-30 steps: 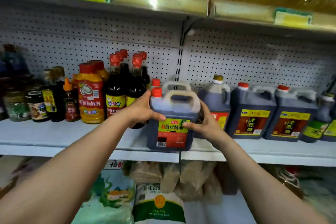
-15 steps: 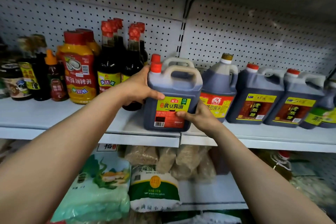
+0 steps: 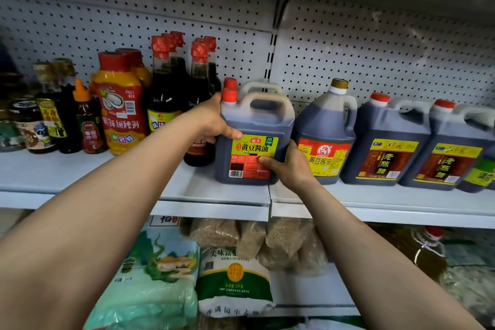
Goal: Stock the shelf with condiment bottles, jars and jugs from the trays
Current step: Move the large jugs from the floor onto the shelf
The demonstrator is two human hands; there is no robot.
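A: What is changed from a second ago?

B: The jug (image 3: pixel 251 139) is seen further back on the shelf (image 3: pixel 214 190). A second ago its base was close to the front lip; now it is set well in, just in front of a second jug (image 3: pixel 263 87) of the same kind. It is stood upright, label forward.

A: And the hands?

B: The jug is still held by both. The left hand (image 3: pixel 211 122) is wrapped round its upper left corner under the red cap, thumb on the front. The right hand (image 3: pixel 288 165) is clamped on the lower right edge, thumb pressed on the label.

A: What is meant for the task?

B: This jug is judged as good as stocked; only release is left.

A: The surface?

B: A white metal shelf with a pegboard back (image 3: pixel 375 56). Bottles (image 3: pixel 166 94) are ranged to the left, vinegar jugs (image 3: pixel 385 142) to the right. Rice bags (image 3: pixel 235 281) are stacked on the shelf below.
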